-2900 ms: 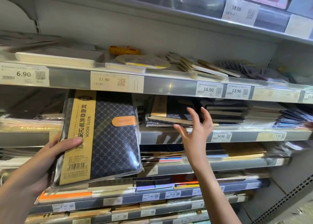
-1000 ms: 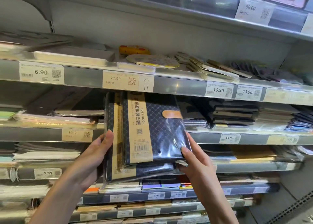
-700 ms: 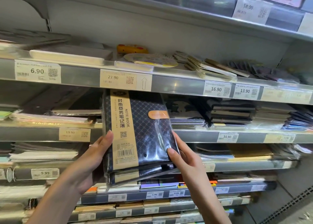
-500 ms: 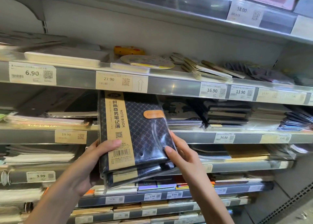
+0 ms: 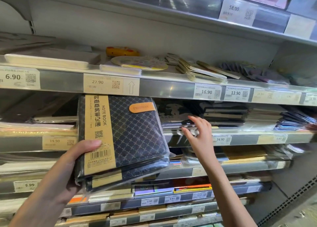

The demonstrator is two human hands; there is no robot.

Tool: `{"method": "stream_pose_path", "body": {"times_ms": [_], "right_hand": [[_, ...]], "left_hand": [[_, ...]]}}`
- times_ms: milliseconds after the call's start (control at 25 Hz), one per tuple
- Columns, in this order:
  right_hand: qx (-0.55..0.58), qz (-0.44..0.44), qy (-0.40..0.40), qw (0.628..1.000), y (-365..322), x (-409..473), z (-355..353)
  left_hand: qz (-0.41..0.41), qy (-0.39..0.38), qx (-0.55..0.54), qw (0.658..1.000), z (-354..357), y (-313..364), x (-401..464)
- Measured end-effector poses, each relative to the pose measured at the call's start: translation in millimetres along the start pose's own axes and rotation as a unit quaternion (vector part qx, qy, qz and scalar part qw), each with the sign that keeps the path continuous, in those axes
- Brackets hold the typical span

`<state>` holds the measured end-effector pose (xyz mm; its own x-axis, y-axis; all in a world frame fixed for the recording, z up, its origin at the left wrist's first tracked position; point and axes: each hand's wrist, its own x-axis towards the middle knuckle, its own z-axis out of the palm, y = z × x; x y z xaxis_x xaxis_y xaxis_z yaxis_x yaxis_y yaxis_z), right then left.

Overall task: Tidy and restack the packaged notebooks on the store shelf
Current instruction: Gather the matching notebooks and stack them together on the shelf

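My left hand grips a stack of two packaged dark-blue notebooks with tan paper bands, thumb across the top one's barcode. The stack is held upright in front of the shelf, tilted slightly. My right hand is off the stack, fingers spread, reaching at a low pile of dark packaged notebooks lying on the shelf to the right of the held stack. Whether the fingertips touch that pile I cannot tell; the hand is blurred.
More dark notebook piles and blue ones lie further right on the same shelf. The shelf above carries price tags, spiral pads and a round yellow pad. Lower shelves hold flat stacks of notebooks.
My right hand let go of the held stack's right edge and moved up and right to the pile on the shelf. My left hand now holds the two notebooks alone.
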<state>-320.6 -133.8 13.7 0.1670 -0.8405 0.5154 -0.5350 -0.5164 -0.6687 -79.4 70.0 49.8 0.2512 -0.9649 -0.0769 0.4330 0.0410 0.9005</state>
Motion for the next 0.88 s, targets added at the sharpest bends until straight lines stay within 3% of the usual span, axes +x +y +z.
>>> {"method": "stream_pose_path", "body": {"times_ms": [160, 480, 880], "right_hand": [[-0.085, -0.016, -0.015, 0.996, 8, 11, 14], [-0.134, -0.031, -0.027, 0.99, 4, 23, 10], [-0.196, -0.141, 0.024, 0.97, -5, 16, 26]], "left_hand": [[-0.021, 0.003, 0.028, 0.999, -16, 2, -1], [-0.027, 0.012, 0.069, 0.997, -28, -1, -4], [-0.014, 0.019, 0.066, 0.998, -21, -2, 1]]}}
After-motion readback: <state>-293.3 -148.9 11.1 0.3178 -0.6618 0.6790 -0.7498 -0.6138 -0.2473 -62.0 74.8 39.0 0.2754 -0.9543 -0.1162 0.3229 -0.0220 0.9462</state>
